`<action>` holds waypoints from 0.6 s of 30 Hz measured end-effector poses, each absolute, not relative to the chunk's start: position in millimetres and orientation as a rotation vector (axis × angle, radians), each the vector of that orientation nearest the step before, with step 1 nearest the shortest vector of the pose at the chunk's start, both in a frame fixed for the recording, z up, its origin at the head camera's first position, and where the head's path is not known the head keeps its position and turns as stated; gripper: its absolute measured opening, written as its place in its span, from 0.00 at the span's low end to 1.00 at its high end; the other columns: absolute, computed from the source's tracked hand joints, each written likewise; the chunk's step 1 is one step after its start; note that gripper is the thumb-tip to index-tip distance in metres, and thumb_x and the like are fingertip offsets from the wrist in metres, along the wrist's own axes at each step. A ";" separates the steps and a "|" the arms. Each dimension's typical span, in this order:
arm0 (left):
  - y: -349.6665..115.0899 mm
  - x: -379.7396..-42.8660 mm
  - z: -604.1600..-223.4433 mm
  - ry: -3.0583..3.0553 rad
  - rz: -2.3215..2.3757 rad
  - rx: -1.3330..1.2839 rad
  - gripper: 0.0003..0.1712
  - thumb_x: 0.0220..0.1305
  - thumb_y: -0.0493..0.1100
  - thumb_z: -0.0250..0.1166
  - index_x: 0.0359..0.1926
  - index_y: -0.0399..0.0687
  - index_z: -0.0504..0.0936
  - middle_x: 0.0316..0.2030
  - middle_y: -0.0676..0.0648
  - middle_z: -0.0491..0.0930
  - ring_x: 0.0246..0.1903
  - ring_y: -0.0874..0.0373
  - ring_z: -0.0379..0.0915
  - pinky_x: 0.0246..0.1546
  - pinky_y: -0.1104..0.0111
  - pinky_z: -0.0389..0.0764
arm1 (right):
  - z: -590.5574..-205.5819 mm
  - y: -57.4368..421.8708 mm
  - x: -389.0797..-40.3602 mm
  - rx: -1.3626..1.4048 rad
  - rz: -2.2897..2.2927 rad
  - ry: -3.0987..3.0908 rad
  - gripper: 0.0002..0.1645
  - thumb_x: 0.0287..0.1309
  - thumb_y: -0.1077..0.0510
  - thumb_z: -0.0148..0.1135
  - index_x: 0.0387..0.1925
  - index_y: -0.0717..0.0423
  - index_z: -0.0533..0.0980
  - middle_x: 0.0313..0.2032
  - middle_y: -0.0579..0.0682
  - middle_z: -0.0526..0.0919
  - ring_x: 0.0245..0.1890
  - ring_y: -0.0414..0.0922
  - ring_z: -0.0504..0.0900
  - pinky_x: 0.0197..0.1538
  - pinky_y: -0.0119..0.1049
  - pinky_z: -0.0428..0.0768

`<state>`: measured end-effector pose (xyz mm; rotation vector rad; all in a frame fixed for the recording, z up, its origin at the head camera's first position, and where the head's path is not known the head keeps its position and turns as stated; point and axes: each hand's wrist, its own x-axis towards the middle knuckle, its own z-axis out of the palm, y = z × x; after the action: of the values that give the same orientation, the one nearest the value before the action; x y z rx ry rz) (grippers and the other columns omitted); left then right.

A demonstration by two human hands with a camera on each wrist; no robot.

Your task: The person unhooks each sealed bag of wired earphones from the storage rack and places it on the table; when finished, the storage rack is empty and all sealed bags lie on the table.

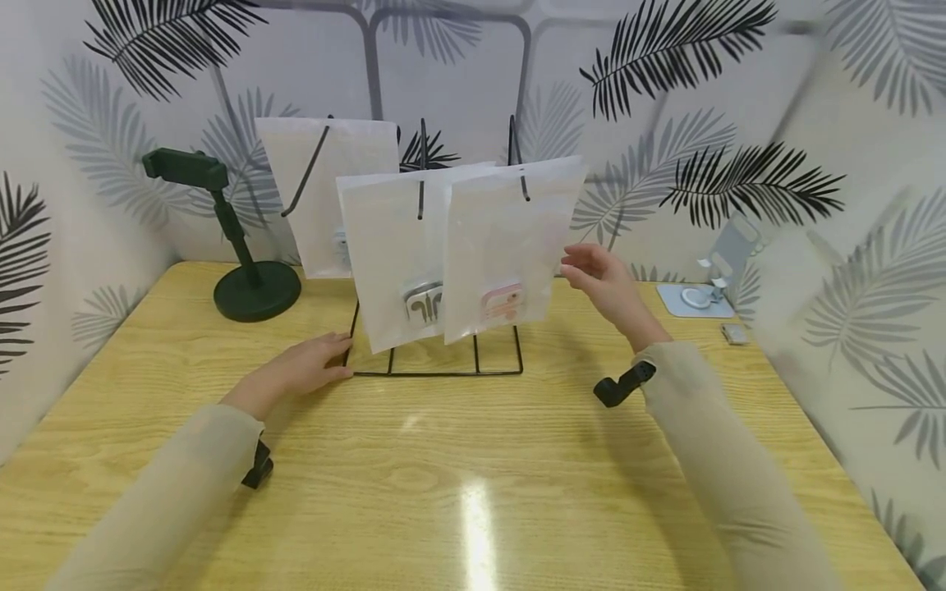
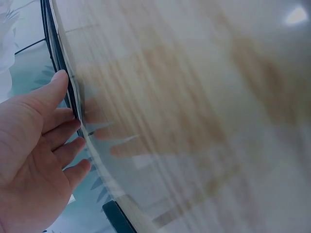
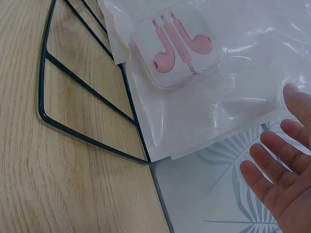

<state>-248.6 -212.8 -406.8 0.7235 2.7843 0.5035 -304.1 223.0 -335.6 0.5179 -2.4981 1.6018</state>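
Observation:
A black wire display rack [image 1: 436, 374] stands on the table, with clear-fronted white bags hanging from its hooks. The front right bag [image 1: 510, 230] holds pink wired earphones [image 3: 180, 46] in a clear square case. Beside it, the middle bag [image 1: 392, 246] contains white earphones [image 1: 423, 305] in a similar case. A third bag [image 1: 328, 189] hangs farther back at the left. My left hand [image 1: 303, 368] touches the rack's left front corner, fingers relaxed along the wire. Just right of the pink earphones' bag, my right hand [image 1: 602, 283] is raised, its fingers loosely extended and holding nothing.
Behind the rack's left side stands a dark green phone stand [image 1: 251, 287] with a round base. A pale folding stand [image 1: 698, 300] sits at the back right, and a small metallic item [image 1: 734, 333] lies near it. A leaf-patterned wall [image 1: 850, 271] closes off the back.

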 end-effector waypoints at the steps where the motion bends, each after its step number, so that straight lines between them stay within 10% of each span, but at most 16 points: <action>1: -212.7 -248.3 -406.5 2.783 0.507 0.723 0.34 0.66 0.44 0.57 0.64 0.26 0.58 0.64 0.28 0.54 0.63 0.34 0.47 0.61 0.47 0.53 | -335.4 221.3 -304.3 0.518 1.618 -2.495 0.24 0.63 0.56 0.56 0.56 0.66 0.67 0.49 0.60 0.74 0.45 0.44 0.76 0.48 0.36 0.76; 18: -207.1 -239.8 -403.2 2.788 0.511 0.703 0.33 0.66 0.43 0.57 0.64 0.25 0.58 0.63 0.28 0.54 0.63 0.34 0.48 0.61 0.47 0.53 | -329.2 206.0 -299.2 0.399 1.807 -2.475 0.13 0.59 0.56 0.61 0.39 0.63 0.75 0.32 0.46 0.79 0.38 0.47 0.78 0.43 0.36 0.79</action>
<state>-239.8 -207.1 -403.2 0.7028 2.7880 0.5109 -299.2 206.0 -329.2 0.3992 -2.4747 1.8066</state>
